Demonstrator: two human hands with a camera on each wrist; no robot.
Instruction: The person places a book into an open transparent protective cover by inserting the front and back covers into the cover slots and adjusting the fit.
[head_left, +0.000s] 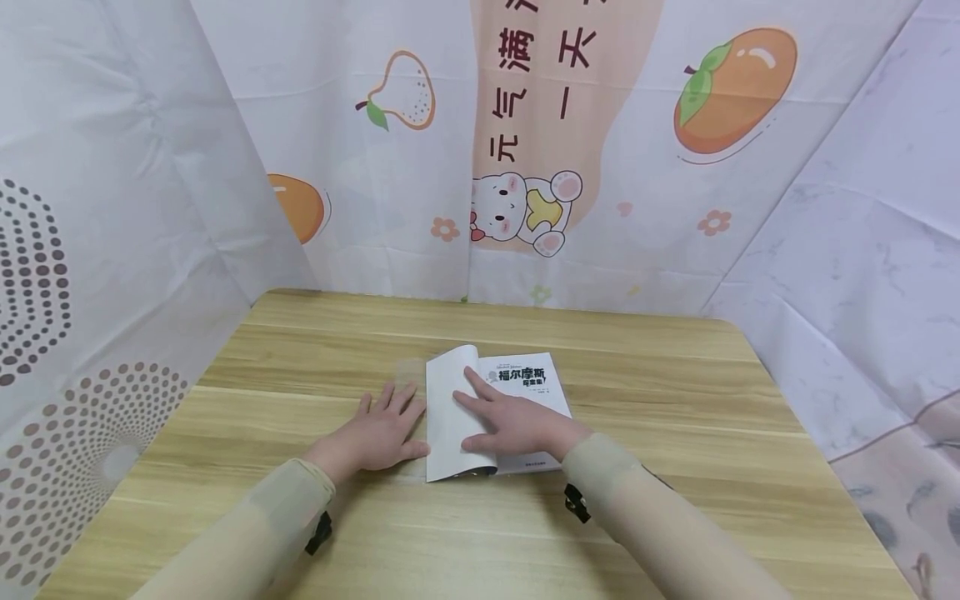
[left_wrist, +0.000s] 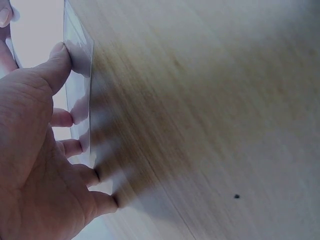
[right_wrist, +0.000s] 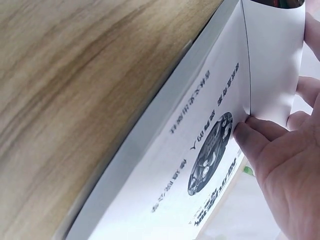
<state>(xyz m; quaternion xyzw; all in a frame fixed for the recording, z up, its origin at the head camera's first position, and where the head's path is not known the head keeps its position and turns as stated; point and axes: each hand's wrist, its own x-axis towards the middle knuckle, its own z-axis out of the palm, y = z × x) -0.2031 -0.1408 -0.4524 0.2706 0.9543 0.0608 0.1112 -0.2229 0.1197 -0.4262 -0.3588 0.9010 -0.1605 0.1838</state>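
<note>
A paperback book [head_left: 534, 408] lies on the table with its front cover [head_left: 444, 417] turned over to the left, the white inner side up and bowed. My right hand [head_left: 517, 421] rests on the cover and the inner fold, fingers spread. In the right wrist view, fingertips [right_wrist: 245, 132] of that hand touch near the crease, beside a printed page with a dark oval picture [right_wrist: 212, 152]. To the left, my left hand [head_left: 378, 433] lies with spread fingers on a clear plastic flap [left_wrist: 80, 55] along the cover's edge. Its thumb [left_wrist: 59, 60] presses the plastic, and some fingertips reach the wood.
The wooden table [head_left: 337, 333] extends around the book on all sides. Behind it hangs a white curtain [head_left: 435, 267] printed with fruit and a cartoon animal; more cloth hangs left and right. A small black device [head_left: 577, 502] is strapped at my right wrist.
</note>
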